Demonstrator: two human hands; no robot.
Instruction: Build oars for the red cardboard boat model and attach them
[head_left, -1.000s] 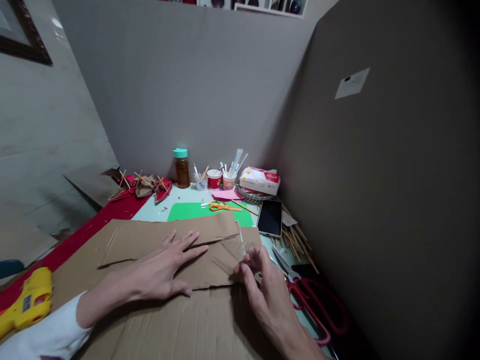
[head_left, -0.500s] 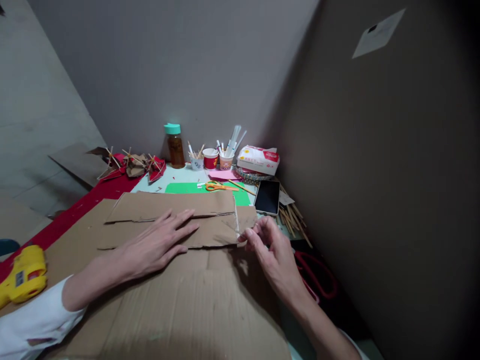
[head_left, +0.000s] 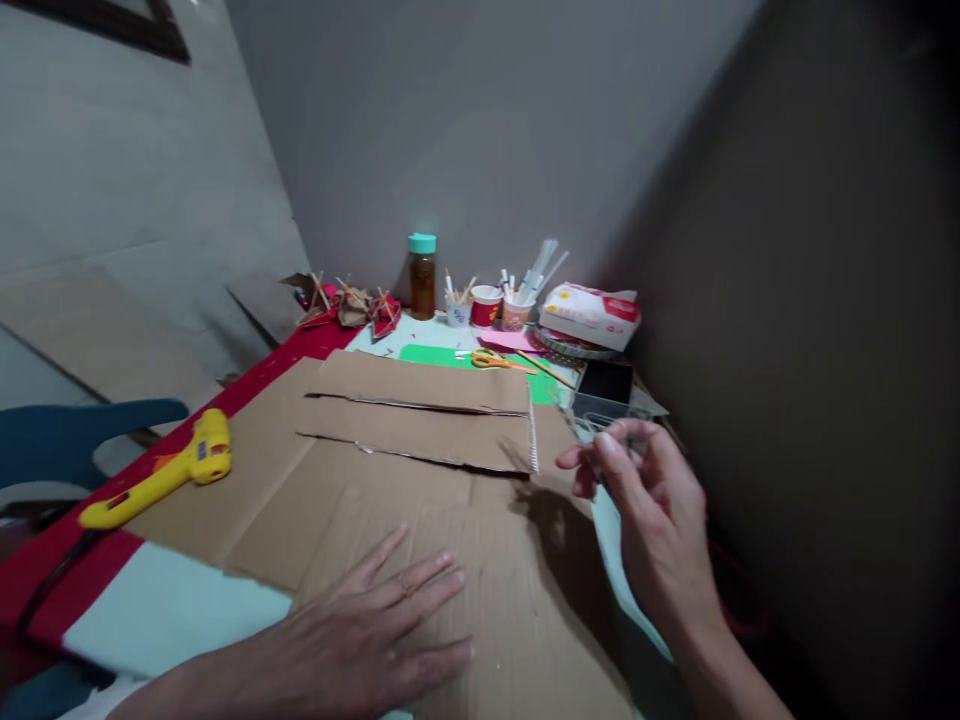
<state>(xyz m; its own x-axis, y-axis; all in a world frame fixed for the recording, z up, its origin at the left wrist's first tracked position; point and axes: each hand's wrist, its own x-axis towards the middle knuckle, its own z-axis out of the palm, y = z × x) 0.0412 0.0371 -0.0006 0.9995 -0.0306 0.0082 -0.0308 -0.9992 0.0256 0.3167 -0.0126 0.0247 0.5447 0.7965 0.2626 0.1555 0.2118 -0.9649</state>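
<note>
My left hand [head_left: 375, 625] lies with its fingers spread on the large cardboard sheet [head_left: 480, 560] and holds nothing. My right hand [head_left: 652, 500] is raised over the sheet's right edge, thumb and fingers pinched. From its fingertips sticks out a thin curled strip [head_left: 586, 420], pale and blurred; its material cannot be made out. Beyond my hands, cardboard pieces [head_left: 427, 425] with dark cut edges lie on the sheet. Their right edge is ragged and whitish.
A yellow hot glue gun [head_left: 202, 455] rests on the left. Behind the cardboard are orange scissors [head_left: 499, 361], green paper [head_left: 427, 354], a phone [head_left: 606, 382], a tissue pack [head_left: 589, 313], cups of sticks [head_left: 459, 314] and a teal-lidded bottle [head_left: 422, 285]. Red crafted pieces [head_left: 386, 315] stand back left.
My left hand has left the cut cardboard and come nearer, onto the large sheet. My right hand has lifted off the pieces' right edge with a thin strip. The view has turned left.
</note>
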